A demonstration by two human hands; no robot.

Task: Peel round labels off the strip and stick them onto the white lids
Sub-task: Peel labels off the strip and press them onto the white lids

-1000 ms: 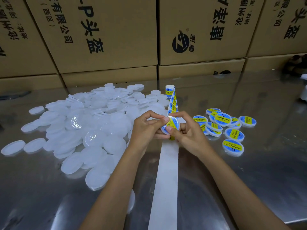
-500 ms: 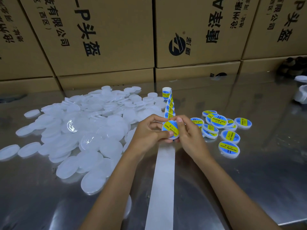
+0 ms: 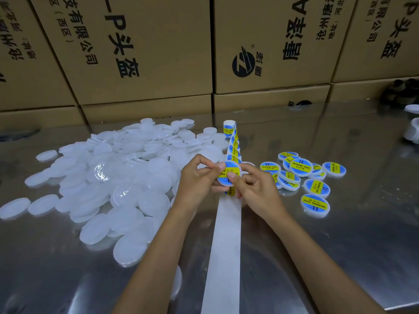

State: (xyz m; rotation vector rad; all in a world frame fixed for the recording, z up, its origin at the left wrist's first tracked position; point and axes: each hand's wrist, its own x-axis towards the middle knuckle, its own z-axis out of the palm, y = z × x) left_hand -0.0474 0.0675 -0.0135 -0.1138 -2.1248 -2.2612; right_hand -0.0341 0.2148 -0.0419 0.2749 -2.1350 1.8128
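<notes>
1. Steel-topped table (image 3: 340, 234) carries the job; both forearms enter from the bottom edge, cut off by the frame.
2. Hidden behind the fingers is most of the white lid (image 3: 229, 175) held up between the hands; only its labelled face shows, a round blue-and-yellow label (image 3: 231, 172) reading "SOLDERING PASTE".
3. Left hand (image 3: 199, 177) grips the lid's left edge, thumb on top and fingers curled beneath.
4. Right hand (image 3: 254, 186) pinches the lid's right side, thumb tip pressed on the label; whether it also holds the strip underneath cannot be told.
5. Label strip (image 3: 234, 143) climbs from behind the hands to a small roll (image 3: 229, 126) standing farther back; its bare white backing (image 3: 226, 245) trails toward the camera and runs off the bottom edge.
6. Plain white lids (image 3: 102, 182) lie heaped to the left of the hands, one partly covered by the left forearm.
7. Labelled lids (image 3: 303, 175) cluster just right of the right hand.
8. Cardboard boxes (image 3: 147, 53) line the back, their print cropped; a dark object (image 3: 401, 91) at far right is too dim to identify.
</notes>
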